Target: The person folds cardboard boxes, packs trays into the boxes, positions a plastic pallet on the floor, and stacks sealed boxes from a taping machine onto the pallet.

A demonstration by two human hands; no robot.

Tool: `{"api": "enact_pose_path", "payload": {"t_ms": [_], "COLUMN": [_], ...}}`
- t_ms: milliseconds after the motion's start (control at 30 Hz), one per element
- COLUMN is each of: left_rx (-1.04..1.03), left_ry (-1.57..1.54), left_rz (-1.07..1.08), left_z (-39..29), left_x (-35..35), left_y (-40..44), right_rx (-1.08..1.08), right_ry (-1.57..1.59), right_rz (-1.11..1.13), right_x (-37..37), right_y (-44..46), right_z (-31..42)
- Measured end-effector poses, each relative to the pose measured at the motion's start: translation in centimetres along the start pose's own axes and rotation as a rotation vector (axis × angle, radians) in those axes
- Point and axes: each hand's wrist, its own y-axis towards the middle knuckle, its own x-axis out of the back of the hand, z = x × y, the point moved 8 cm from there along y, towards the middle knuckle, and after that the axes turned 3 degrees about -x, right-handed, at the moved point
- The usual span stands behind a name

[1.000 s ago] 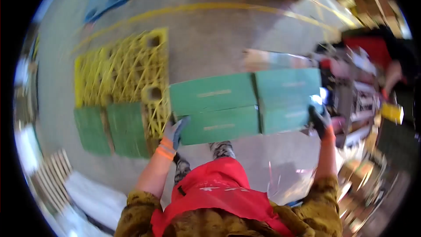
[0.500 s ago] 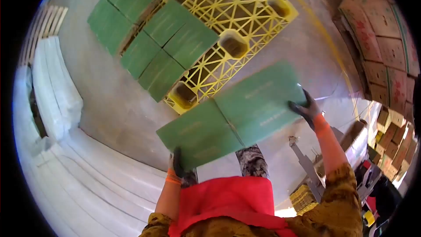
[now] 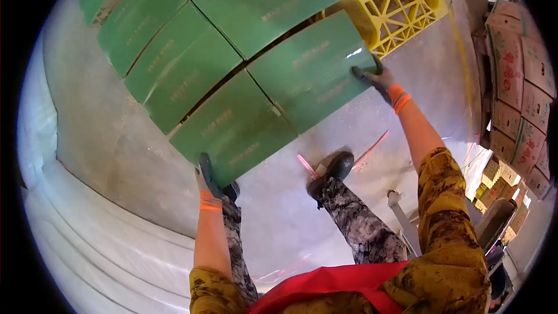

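Two green cardboard boxes sit side by side between my gloved hands, a left box [image 3: 232, 131] and a right box [image 3: 308, 70]. My left hand [image 3: 209, 176] clasps the near left corner of the left box, thumb on top. At the far right end, my right hand [image 3: 376, 79] grips the right box with its thumb over the top and its fingers round the edge. The pair lies along a row of other green boxes [image 3: 183, 67] on the yellow pallet [image 3: 395, 9], with a narrow dark gap between. Whether the pair rests on the pallet, I cannot tell.
White wrapped bundles [image 3: 110, 238] line the left side. Stacked printed cartons [image 3: 517, 81] stand at the right, and a grey metal bar [image 3: 407, 221] is near my right leg. Grey floor [image 3: 273, 180] shows around my shoes.
Both hands have carried the two boxes forward, up against the row of green boxes on the pallet. The pallet and its boxes appear closer, and my legs and shoes now show.
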Motion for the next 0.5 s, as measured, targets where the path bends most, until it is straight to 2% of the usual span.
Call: {"api": "enact_pose_path", "payload": {"t_ms": [33, 67, 133, 167, 267, 333, 400, 467, 500], "left_rx": [0.014, 0.021, 0.024, 0.029, 0.009, 0.124, 0.260, 0.395, 0.384], "left_ry": [0.011, 0.022, 0.098, 0.141, 0.537, 0.538, 0.574, 0.628, 0.689], "left_rz": [-0.014, -0.020, -0.072, -0.091, -0.015, 0.025, -0.011, -0.120, -0.158], "left_z": [-0.3, -0.7, -0.3, 0.0, -0.6, 0.2, -0.4, -1.9, -2.0], "left_x": [-0.1, -0.5, 0.3, 1.1, 3.0, 4.3, 3.6, -0.2, 3.1], "left_y": [-0.2, 0.1, 0.6, 0.9, 2.3, 3.3, 2.4, 0.1, 1.0], "right_rx": [0.049, 0.026, 0.122, 0.103, 0.063, 0.108, 0.081, 0.314, 0.431], "right_ry": [0.082, 0.004, -0.124, -0.139, -0.147, -0.167, -0.444, -0.460, -0.478], "right_rz": [0.121, 0.126, 0.203, 0.208, 0.230, 0.268, 0.161, -0.186, -0.336], "right_x": [0.2, -0.5, 1.3, 1.5, 0.6, 0.1, 0.3, 1.6, 2.8], "right_y": [0.9, 0.1, 3.1, 3.2, 2.8, 2.1, 0.6, -0.9, -0.1], "right_z": [-0.2, 1.5, 0.0, 0.2, 1.4, 2.3, 3.8, 4.0, 2.4]}}
